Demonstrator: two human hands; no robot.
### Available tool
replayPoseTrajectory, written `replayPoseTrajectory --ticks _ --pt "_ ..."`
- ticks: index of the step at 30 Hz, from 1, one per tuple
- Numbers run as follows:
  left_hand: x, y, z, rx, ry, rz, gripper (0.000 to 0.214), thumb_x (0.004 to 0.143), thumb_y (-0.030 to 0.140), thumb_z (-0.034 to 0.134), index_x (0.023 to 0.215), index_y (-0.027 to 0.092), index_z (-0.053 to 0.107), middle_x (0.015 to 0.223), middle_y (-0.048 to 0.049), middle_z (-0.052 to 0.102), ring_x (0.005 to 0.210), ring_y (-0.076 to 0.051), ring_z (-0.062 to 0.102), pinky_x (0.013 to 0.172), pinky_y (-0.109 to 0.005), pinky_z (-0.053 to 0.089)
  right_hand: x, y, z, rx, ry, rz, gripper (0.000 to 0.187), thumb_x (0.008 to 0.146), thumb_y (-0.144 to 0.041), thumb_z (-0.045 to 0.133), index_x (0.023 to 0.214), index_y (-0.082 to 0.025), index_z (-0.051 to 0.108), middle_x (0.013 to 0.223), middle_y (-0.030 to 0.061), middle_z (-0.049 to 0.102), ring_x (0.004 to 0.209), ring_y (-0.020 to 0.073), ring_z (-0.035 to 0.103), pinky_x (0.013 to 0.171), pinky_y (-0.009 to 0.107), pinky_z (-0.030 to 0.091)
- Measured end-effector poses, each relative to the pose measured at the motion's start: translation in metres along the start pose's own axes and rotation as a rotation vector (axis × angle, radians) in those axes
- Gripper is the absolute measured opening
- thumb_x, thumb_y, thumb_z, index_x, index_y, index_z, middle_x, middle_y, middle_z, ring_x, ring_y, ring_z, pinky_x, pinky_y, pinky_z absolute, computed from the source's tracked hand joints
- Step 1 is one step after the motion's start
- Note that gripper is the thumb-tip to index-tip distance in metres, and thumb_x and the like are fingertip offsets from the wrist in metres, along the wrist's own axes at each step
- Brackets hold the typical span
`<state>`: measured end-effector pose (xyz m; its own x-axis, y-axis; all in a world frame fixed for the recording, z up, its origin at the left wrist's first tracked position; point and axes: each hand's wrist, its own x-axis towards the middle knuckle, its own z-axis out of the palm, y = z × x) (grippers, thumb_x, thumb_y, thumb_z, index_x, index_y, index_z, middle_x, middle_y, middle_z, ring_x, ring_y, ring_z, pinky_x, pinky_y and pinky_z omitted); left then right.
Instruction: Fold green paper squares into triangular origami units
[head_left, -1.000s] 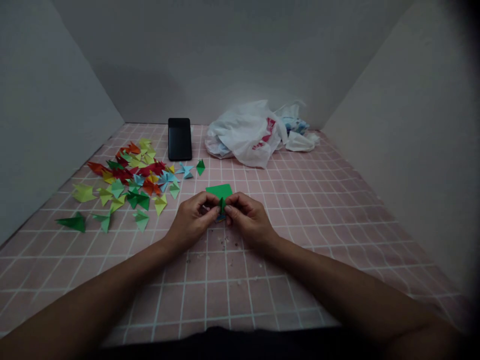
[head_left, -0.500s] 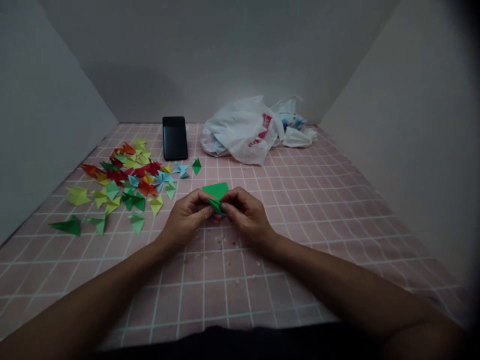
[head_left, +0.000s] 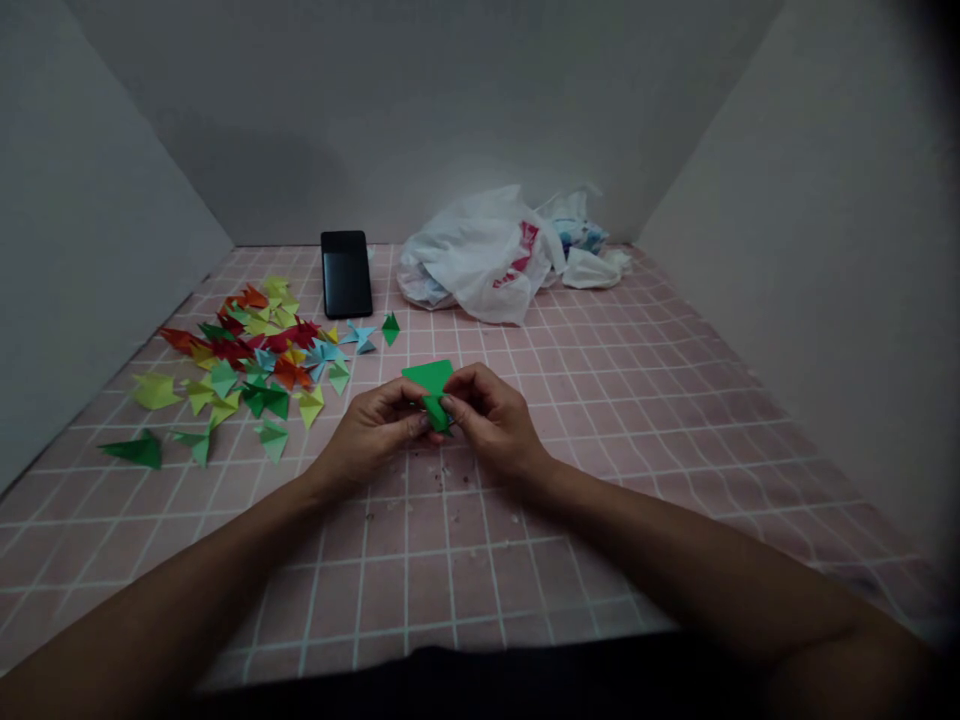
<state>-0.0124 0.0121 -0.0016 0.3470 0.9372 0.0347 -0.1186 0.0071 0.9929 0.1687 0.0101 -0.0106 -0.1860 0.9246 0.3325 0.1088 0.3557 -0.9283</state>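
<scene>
Not much of me to see in this one, tbh. My left hand (head_left: 373, 430) and right hand (head_left: 491, 420) are totally bare, and so are my left forearm (head_left: 187, 585) and right forearm (head_left: 697, 570), right out to the edges of the shot. The only clothing showing is some dark fabric (head_left: 465, 680) along the bottom of the frame. Too dark to make out any detail on it.

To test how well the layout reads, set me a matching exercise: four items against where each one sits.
Items:
1. phone
2. plastic bag
3. green paper
4. folded paper pieces

Places:
A. scattered at left
B. held between left hand and right hand
C. crumpled at far right
D. lying flat at the far edge, left of the bag

Pairs: 1-D, 2-C, 3-B, 4-A
</scene>
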Motion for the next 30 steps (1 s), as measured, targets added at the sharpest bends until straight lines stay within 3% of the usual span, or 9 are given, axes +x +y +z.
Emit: replayPoseTrajectory --ticks 7,15,24,30 --pt "-0.0011 0.0022 0.0013 0.199 0.044 0.11 0.008 0.079 0.022 0.075 0.085 0.02 0.07 0.077 -0.0004 0.073 0.069 -0.017 0.072 0.067 -0.029 0.062 -0.001 -0.0038 -0.0011 -0.157 -0.012 -0.213 0.01 0.09 -0.013 0.056 0.088 -0.022 0.06 0.083 0.0018 0.061 0.077 0.0167 0.057 0.072 0.033 0.045" --pt "-0.0036 0.0034 0.0025 0.583 0.148 0.362 0.007 0.084 0.015 0.065 0.083 0.02 0.069 0.077 -0.0007 0.067 0.071 -0.016 0.066 0.068 -0.028 0.052 -0.0033 -0.0075 0.0014 -0.154 -0.03 -0.285 0.012 0.093 -0.018 0.062 0.082 -0.022 0.058 0.082 0.0024 0.059 0.08 0.0186 0.057 0.072 0.034 0.045" --pt "-0.0049 0.0018 0.0011 0.85 0.122 0.637 0.016 0.087 0.003 0.059 0.086 0.019 0.063 0.077 0.0002 0.062 0.07 -0.014 0.061 0.065 -0.025 0.046 -0.0059 -0.0053 0.0035 -0.095 -0.042 -0.187 0.013 0.092 -0.017 0.06 0.08 -0.021 0.057 0.079 0.0005 0.057 0.076 0.016 0.056 0.071 0.032 0.043" --pt "-0.0056 0.0003 0.0003 0.921 0.105 0.69 0.018 0.087 0.0 0.058 0.086 0.018 0.061 0.078 -0.0003 0.061 0.071 -0.014 0.06 0.063 -0.024 0.046 -0.0057 -0.0026 0.0028 -0.059 -0.044 -0.127 0.011 0.091 -0.019 0.06 0.08 -0.021 0.058 0.078 -0.0004 0.057 0.075 0.015 0.055 0.07 0.031 0.044"
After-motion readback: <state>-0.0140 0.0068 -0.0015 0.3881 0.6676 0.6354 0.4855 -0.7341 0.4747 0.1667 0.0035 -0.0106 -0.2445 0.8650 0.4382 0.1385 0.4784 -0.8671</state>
